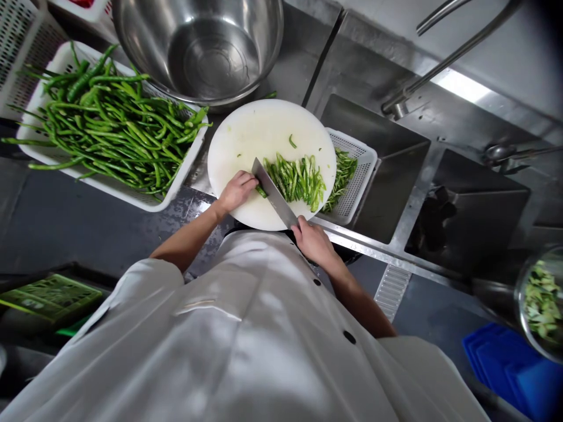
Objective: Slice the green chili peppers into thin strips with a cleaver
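A round white cutting board (246, 132) bears a heap of cut green pepper pieces (299, 179). My right hand (313, 239) is closed round the handle of a cleaver (275, 196), its blade slanting up to the left across the board. Left of the blade, my left hand (238, 190) has its fingers bent together over a green pepper (261, 191), whose end shows beside the fingertips. At the left, a white basket (176, 186) is heaped with long whole green peppers (118, 126). More cut pieces (345, 173) lie in a smaller white basket (363, 176) at the board's right edge.
A large steel bowl (211, 53) stands behind the board. To the right are steel sinks (391, 176) with a faucet (448, 61) above. At the far right is a bowl of chopped vegetables (543, 299) over blue bins (510, 363). A green crate (50, 296) sits lower left.
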The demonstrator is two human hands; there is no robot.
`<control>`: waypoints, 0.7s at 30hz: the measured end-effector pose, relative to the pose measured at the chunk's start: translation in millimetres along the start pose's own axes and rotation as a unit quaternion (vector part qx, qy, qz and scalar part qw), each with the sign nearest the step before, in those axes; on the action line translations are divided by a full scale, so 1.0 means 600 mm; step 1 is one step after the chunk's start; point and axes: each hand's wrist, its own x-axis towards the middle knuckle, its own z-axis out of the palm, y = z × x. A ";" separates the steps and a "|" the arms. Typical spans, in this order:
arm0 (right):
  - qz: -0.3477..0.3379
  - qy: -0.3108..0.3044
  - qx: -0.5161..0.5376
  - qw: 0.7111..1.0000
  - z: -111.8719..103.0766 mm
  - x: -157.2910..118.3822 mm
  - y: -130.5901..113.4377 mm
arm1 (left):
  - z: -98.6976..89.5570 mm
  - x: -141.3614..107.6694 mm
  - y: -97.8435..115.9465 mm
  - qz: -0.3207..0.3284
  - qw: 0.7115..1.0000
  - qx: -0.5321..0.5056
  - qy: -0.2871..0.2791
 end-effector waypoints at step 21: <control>-0.018 0.013 -0.011 1.000 -0.034 0.043 -0.024 | 0.001 0.011 0.003 -0.001 1.000 0.019 0.003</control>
